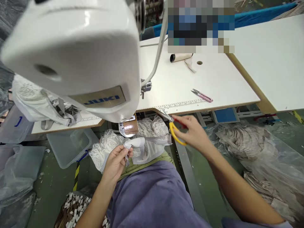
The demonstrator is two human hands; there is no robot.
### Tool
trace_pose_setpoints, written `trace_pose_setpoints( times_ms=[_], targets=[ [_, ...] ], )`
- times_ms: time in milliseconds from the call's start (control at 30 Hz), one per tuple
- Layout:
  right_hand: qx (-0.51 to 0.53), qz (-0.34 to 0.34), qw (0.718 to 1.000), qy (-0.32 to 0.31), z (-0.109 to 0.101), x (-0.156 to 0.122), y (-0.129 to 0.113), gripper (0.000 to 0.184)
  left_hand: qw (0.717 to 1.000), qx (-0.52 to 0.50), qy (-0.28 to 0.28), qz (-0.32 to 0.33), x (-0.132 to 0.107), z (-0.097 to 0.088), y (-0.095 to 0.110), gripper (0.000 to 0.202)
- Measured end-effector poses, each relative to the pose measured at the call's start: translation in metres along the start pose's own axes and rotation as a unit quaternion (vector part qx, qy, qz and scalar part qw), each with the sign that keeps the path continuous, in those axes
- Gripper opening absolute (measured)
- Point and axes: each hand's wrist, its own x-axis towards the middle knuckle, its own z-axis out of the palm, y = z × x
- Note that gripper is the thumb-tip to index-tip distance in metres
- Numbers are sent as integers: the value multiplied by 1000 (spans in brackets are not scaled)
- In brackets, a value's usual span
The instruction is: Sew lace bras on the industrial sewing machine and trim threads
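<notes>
My left hand (116, 161) is closed in a pinch on a white lace bra (148, 153), gripping a smooth pale band of it just under the sewing machine. The lace cups bunch up on both sides across my lap. My right hand (193, 131) grips scissors with red and yellow handles (175, 134). Their metal blades point up and left, over the front edge of the table, apart from the bra. The white sewing machine (71, 60) looms above my left hand; its needle area is mostly hidden by the head.
Pink thread snips (204, 96) and a fabric roll (182, 57) lie on the white table (166, 82). More white lace garments (35, 98) are heaped at left. Plastic bins (68, 145) stand below. Bagged beige fabric (247, 142) is at right. A blurred-out person is beyond the table.
</notes>
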Motion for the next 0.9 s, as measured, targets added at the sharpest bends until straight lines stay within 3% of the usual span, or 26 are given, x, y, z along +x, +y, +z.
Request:
trace_pose_setpoints(
  times_ms=[100, 200, 300, 400, 467, 533, 633, 700, 800, 833, 900],
  targets=[
    [-85, -9, 995, 60, -15, 57, 7, 54, 974, 211, 5, 77, 6, -15, 3, 42],
    [-129, -48, 990, 41, -25, 98, 8, 46, 880, 424, 51, 206, 12, -37, 8, 40],
    [-168, -53, 983, 51, -33, 115, 17, 41, 800, 530, 1, 280, 20, -62, 15, 31],
    [-203, 7, 973, 109, -45, 114, 37, 45, 771, 569, 13, 284, 25, -76, 22, 39],
    [-209, 45, 971, 112, -56, 113, 52, 45, 776, 572, 36, 263, 23, -74, 27, 39],
    [-200, 66, 974, 87, -67, 116, 64, 36, 802, 541, 51, 250, 19, -63, 33, 37],
    [-166, 85, 981, 46, -76, 124, 75, 18, 868, 441, 60, 221, 17, -42, 38, 38],
    [-131, 97, 986, 19, -76, 120, 73, 10, 922, 349, 42, 165, 17, -32, 39, 38],
    [-69, 97, 992, 34, -61, 83, 52, 10, 967, 231, 14, 111, 14, -24, 36, 35],
    [-44, 100, 991, 74, -52, 62, 39, 8, 970, 217, 16, 110, 11, -22, 35, 34],
    [144, 70, 978, 134, -26, 12, 4, 14, 956, 247, 52, 151, 6, -20, 34, 32]
  ],
)
